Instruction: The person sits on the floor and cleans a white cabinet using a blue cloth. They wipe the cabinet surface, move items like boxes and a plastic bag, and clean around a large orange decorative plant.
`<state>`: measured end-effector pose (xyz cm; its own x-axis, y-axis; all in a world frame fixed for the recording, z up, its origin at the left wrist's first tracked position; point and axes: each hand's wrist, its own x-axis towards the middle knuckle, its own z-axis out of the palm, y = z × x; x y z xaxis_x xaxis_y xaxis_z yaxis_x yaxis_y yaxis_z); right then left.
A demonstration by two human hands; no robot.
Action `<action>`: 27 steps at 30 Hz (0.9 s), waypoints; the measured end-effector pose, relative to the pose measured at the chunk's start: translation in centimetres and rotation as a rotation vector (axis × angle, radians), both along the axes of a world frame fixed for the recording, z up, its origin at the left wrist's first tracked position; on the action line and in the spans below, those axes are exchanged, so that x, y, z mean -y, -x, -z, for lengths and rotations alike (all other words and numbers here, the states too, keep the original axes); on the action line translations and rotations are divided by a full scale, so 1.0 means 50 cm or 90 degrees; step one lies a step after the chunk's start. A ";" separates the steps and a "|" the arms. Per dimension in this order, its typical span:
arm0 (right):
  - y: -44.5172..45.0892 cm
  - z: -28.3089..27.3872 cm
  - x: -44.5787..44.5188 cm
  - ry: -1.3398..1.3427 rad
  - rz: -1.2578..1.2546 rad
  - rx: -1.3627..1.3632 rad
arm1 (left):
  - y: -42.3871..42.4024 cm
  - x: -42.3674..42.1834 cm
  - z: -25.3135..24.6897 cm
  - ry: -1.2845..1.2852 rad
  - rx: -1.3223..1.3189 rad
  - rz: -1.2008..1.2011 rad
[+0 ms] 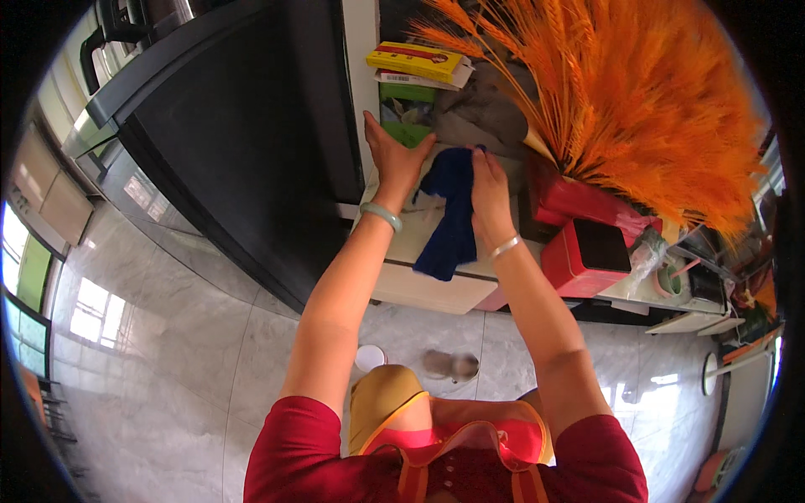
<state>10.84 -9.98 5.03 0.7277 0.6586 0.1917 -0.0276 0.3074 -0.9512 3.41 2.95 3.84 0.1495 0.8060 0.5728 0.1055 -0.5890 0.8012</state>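
My right hand (490,192) is closed on the edge of a dark blue cloth (454,214), which hangs in folds over the pale cabinet top (402,236). My left hand (397,157) is raised with thumb and fingers spread, and nothing is in it. It hovers in front of a green box (409,113). On that box lies a yellow carton (415,61) over a white one with an open flap. A crumpled grey plastic bag (481,110) is beyond the cloth.
A tall dark appliance (251,126) stands close on the left. To the right are a red tin (582,261) with a black lid and a big bunch of orange dried wheat (629,107). A white round object (371,358) and a blurred grey-brown thing (448,364) are on the tiled floor.
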 end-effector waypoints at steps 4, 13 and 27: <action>-0.045 -0.019 -0.125 0.169 0.028 0.157 | -0.026 -0.076 -0.007 0.080 -0.002 0.021; -0.132 0.009 -0.112 0.168 0.208 0.143 | -0.057 -0.091 0.043 0.113 -0.034 0.015; -0.153 0.118 0.033 0.362 0.267 0.703 | -0.069 0.094 0.111 -0.266 -0.372 0.329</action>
